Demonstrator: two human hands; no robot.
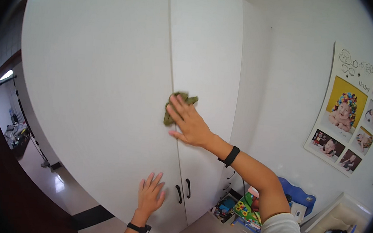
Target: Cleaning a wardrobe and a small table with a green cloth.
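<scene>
My right hand (187, 123) presses a crumpled green cloth (170, 115) flat against the white wardrobe door (110, 76), over the gap between two doors. The cloth sticks out around my fingers. Lower down, my left hand (150, 191) rests on or close to the left door with its fingers spread and holds nothing. To the right of that hand are two black door handles (178, 194), one on each door. A black band is on each wrist.
A photo collage (346, 110) hangs on the right wall. Below stand an open drawer (221, 212) with small items, a small table with a sunflower-patterned top (245, 209) and a cushioned seat or bed (334, 216). At the left, a doorway opens onto a tiled floor (57, 185).
</scene>
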